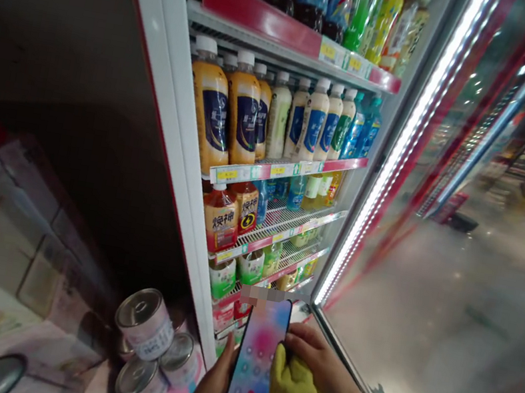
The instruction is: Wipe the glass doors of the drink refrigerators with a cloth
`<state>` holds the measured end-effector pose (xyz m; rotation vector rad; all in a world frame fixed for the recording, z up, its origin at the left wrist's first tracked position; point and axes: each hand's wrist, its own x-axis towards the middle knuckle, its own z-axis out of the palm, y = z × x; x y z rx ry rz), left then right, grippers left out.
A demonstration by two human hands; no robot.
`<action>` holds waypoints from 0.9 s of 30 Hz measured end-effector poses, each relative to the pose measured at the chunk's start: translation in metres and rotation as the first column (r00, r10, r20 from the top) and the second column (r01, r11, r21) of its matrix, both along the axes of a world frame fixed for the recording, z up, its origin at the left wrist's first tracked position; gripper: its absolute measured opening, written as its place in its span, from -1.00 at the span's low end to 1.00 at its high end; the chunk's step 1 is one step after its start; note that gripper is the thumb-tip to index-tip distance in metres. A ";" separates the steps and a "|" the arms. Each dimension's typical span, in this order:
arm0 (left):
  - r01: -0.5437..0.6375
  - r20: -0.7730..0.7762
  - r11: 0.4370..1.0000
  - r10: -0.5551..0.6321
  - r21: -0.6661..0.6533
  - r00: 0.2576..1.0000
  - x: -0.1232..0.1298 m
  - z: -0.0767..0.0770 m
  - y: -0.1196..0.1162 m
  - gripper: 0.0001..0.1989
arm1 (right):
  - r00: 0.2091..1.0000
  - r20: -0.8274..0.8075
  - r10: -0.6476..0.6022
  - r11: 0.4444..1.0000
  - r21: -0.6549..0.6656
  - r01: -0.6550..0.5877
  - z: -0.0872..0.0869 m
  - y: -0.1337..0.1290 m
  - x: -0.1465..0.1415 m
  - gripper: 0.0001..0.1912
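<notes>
A smartphone [257, 365] with a lit, pastel-coloured screen stands upright in front of me. My left hand [212, 387] is wrapped round its lower left side, the thumb along the edge. Against the right edge is my right hand [316, 354], closed on a crumpled yellow and black work glove [292, 388]. The right fingertips are at the phone's upper right side. Round icons and a red one show on the screen, too small to read.
An upright drinks fridge [211, 255] with several shelves of bottles [247, 112] faces me. Its glass door [394, 199] stands open to the right. Stacked tins [145, 325] and cartons [4, 246] are at left. Shop floor [451, 304] shows beyond the door.
</notes>
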<state>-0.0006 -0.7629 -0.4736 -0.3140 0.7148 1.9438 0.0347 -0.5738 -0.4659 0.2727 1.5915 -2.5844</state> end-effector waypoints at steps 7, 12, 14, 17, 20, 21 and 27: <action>-0.096 -0.010 0.989 0.098 0.116 0.995 0.011 0.025 0.012 -0.59 | 1.000 -0.025 -0.008 0.999 0.031 0.009 0.052 0.020 0.020 -0.55; 0.004 -0.121 0.992 0.012 0.129 0.993 0.011 0.049 0.014 -0.46 | 0.994 -0.015 -0.105 0.989 0.101 0.106 0.054 0.043 0.052 -0.61; 0.016 -0.150 0.989 0.007 0.149 0.989 0.011 0.056 0.017 -0.43 | 0.978 -0.017 -0.207 0.963 0.175 0.207 0.044 0.046 0.065 -0.53; -0.010 -0.166 0.991 0.032 0.136 0.986 0.012 0.064 0.022 -0.46 | 0.942 -0.008 -0.337 0.903 0.280 0.325 0.028 0.039 0.077 -0.41; -0.069 -0.156 0.994 0.081 0.080 0.984 0.014 0.074 0.027 -0.49 | 0.978 0.016 -0.206 0.917 0.351 0.188 0.019 0.028 0.077 -0.34; -0.093 -0.147 0.994 0.101 0.059 0.984 0.014 0.078 0.029 -0.49 | 0.992 0.017 -0.128 0.924 0.364 0.113 0.018 0.024 0.075 -0.34; -0.264 -0.058 0.963 0.262 -0.044 0.963 0.017 0.100 0.041 -0.52 | 0.998 0.030 0.051 0.888 0.456 -0.059 0.023 0.011 0.066 -0.37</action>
